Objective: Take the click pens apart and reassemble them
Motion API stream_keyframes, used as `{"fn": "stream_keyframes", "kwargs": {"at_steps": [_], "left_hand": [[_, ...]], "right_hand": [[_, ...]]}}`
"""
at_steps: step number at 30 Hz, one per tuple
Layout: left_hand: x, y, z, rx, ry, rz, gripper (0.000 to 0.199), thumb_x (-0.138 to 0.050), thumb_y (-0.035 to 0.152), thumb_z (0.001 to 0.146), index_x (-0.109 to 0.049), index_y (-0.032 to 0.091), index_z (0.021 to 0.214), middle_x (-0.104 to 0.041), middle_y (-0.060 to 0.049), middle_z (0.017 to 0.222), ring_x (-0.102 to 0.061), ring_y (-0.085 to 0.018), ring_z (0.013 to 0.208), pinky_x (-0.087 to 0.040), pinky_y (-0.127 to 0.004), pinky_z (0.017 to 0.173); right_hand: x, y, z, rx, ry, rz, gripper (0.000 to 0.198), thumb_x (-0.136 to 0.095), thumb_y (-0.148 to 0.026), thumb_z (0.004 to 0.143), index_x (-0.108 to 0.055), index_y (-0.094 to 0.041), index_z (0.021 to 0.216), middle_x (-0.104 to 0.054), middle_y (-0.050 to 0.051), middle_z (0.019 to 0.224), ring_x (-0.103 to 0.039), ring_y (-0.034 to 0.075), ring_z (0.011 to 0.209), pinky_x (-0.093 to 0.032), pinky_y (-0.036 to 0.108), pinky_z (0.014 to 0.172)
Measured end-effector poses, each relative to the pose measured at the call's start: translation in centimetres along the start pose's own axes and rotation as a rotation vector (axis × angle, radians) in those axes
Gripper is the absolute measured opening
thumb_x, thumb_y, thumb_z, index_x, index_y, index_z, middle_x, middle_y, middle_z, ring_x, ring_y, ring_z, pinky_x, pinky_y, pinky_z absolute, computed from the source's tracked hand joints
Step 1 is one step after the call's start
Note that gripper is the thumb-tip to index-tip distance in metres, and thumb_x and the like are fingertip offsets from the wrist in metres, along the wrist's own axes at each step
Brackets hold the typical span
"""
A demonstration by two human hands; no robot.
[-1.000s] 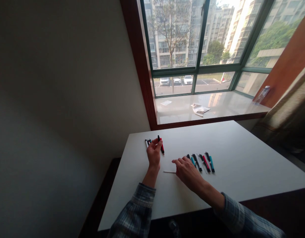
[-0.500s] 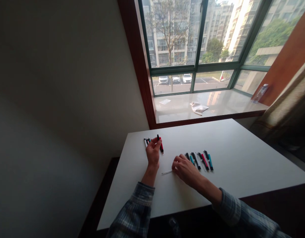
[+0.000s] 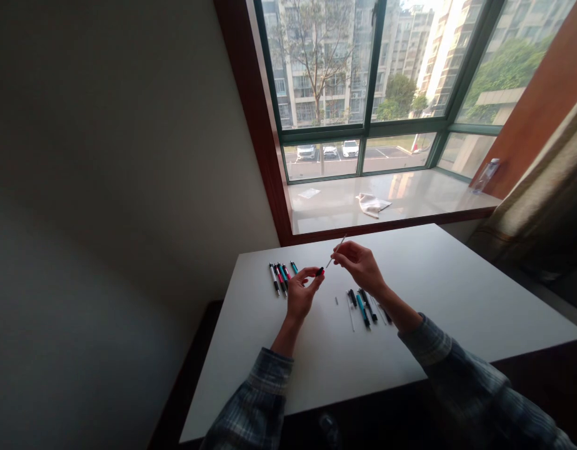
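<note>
My left hand (image 3: pixel 301 299) is closed in a pinch around a short black pen barrel (image 3: pixel 319 272) with a bit of red at its end. Between the fingertips of my right hand (image 3: pixel 362 267) is a thin pale pen refill (image 3: pixel 337 250), slanted, its lower tip close to the barrel. Whether the two touch I cannot tell. A small spring-like piece (image 3: pixel 336 300) lies on the table below. Beneath my right hand are loose pen parts, among them a teal barrel (image 3: pixel 362 309), a black part (image 3: pixel 352 298) and another thin refill (image 3: pixel 351 315).
Several pens (image 3: pixel 277 278) lie in a row beyond my left hand, partly covered by it. The white table (image 3: pixel 438 294) meets a window sill (image 3: pixel 335 212) with a crumpled cloth (image 3: pixel 373 205) and a clear bottle (image 3: pixel 486 176). A wall (image 3: pixel 129 187) rises at the left.
My right hand has lifted the refill off the table and brought it up and forward near the barrel. My left hand has moved slightly right and tilted the barrel toward the refill.
</note>
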State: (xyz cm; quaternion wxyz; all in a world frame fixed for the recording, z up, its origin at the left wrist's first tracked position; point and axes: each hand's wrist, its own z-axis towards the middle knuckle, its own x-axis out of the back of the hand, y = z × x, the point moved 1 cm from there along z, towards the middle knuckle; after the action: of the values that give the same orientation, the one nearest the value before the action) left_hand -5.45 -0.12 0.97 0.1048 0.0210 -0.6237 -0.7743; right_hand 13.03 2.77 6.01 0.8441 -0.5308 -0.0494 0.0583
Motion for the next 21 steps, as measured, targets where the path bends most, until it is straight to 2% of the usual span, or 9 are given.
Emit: {"fn": "stream_keyframes", "kwargs": {"at_steps": [5,9,11,14,17,19,21], "left_hand": [[0.0,0.3,0.0,-0.014,-0.037,-0.004,0.027,-0.083,0.041,0.077,-0.08,0.023,0.095,-0.08,-0.008,0.1,-0.071,-0.027,0.097,-0.045,-0.045,0.095],[0.1,0.3,-0.1,-0.02,-0.075,-0.036,0.028,-0.082,0.043,0.079,-0.08,0.023,0.099,-0.079,-0.009,0.102,-0.07,-0.027,0.099,-0.048,-0.045,0.094],[0.2,0.1,-0.1,-0.006,-0.071,-0.078,0.029,-0.082,0.042,0.08,-0.079,0.023,0.101,-0.078,-0.009,0.104,-0.07,-0.027,0.101,-0.049,-0.044,0.095],[0.1,-0.2,0.0,0.022,-0.051,-0.174,0.03,-0.083,0.04,0.079,-0.078,0.021,0.101,-0.077,-0.01,0.105,-0.07,-0.026,0.102,-0.051,-0.042,0.095],[0.0,0.0,0.0,0.043,-0.036,-0.245,0.032,-0.086,0.038,0.075,-0.078,0.019,0.1,-0.077,-0.01,0.104,-0.07,-0.025,0.101,-0.052,-0.041,0.094],[0.0,0.2,0.0,0.055,-0.02,-0.261,0.033,-0.087,0.038,0.073,-0.078,0.019,0.099,-0.077,-0.009,0.103,-0.07,-0.025,0.101,-0.052,-0.041,0.093],[0.0,0.5,0.0,0.063,-0.002,-0.267,0.035,-0.088,0.039,0.072,-0.077,0.019,0.098,-0.077,-0.009,0.103,-0.07,-0.026,0.102,-0.053,-0.041,0.094]], "right_hand": [[-0.6,0.5,0.1,-0.026,-0.047,-0.069,0.032,-0.076,-0.049,0.085,-0.07,-0.019,0.094,-0.077,0.007,0.093,-0.074,0.021,0.087,-0.062,0.036,0.083],[-0.3,1.3,-0.3,-0.025,-0.206,-0.166,0.036,-0.072,-0.051,0.089,-0.074,-0.02,0.107,-0.079,0.007,0.099,-0.075,0.022,0.091,-0.062,0.037,0.085],[0.4,1.6,-0.4,-0.003,-0.203,-0.317,0.035,-0.071,-0.05,0.09,-0.075,-0.022,0.111,-0.08,0.006,0.1,-0.075,0.022,0.09,-0.06,0.038,0.083],[1.6,2.0,-1.0,0.013,-0.19,-0.672,0.023,-0.071,-0.044,0.093,-0.081,-0.024,0.098,-0.08,0.006,0.089,-0.073,0.024,0.085,-0.056,0.038,0.08],[1.9,2.3,-2.0,-0.051,-0.363,-0.917,0.018,-0.075,-0.04,0.09,-0.082,-0.024,0.084,-0.078,0.006,0.077,-0.07,0.026,0.081,-0.053,0.037,0.077],[1.5,2.4,-2.7,-0.1,-0.463,-0.981,0.017,-0.078,-0.04,0.087,-0.083,-0.025,0.081,-0.078,0.007,0.073,-0.069,0.026,0.081,-0.051,0.036,0.076],[0.9,2.4,-3.3,-0.122,-0.499,-1.01,0.014,-0.081,-0.038,0.085,-0.083,-0.025,0.08,-0.078,0.007,0.075,-0.069,0.027,0.085,-0.051,0.036,0.077]]}}
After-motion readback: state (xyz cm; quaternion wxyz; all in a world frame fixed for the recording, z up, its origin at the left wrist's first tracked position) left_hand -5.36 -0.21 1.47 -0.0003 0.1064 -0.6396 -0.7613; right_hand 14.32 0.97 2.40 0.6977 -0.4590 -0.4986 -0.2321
